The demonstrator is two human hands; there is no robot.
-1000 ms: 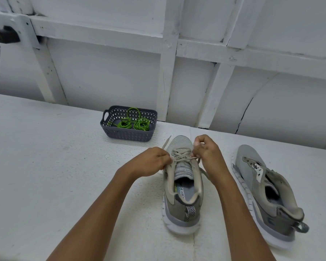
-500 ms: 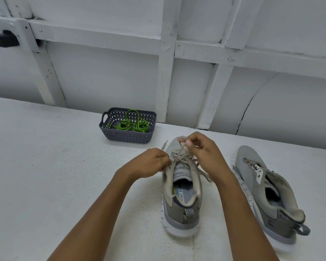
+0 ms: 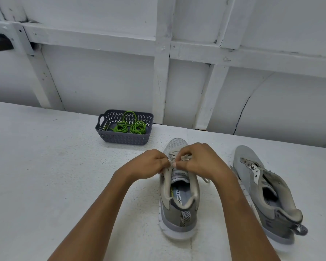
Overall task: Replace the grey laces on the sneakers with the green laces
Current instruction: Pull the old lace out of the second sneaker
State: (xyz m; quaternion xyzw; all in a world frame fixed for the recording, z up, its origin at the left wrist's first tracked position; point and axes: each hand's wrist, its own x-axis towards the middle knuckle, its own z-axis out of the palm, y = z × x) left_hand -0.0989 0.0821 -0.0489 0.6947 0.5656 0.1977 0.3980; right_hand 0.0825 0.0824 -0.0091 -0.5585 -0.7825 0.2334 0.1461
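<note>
The left hand (image 3: 151,163) and right hand (image 3: 201,161) meet over the front half of the sneaker (image 3: 179,208). The fingers of both hands are curled and pinch the grey lace (image 3: 184,157) where it crosses the eyelets. The two sets of fingertips almost touch. A loose end of that lace trails out under the right wrist, off the sneaker's right side.

The sneaker is light grey with a mesh toe, a beige collar, a darker grey heel panel, a white sole and a pull tab with a black-and-white zigzag pattern. It stands upright on the white table (image 3: 45,166), heel towards the person and toe pointing away. Its insole is pale blue with a yellow-green patch. The printed letters "MORY FO" can be read there, and the rest is cut off by the collar.

To the right of this sneaker, apart from it, lies the second sneaker (image 3: 252,178) of the same make. It is tipped onto its side and its eyelets show no lace. Its tongue is flopped out and carries a white label with dark marks too small to read. The letters "FO" show inside its opening.

Beyond the sneaker's toe and to the left sits a dark grey basket (image 3: 109,137) with lattice sides. It holds the green laces (image 3: 134,127) wound in loose coils, well clear of both hands. Behind the sneaker, past the table edge, runs a white panelled wall (image 3: 102,81).
</note>
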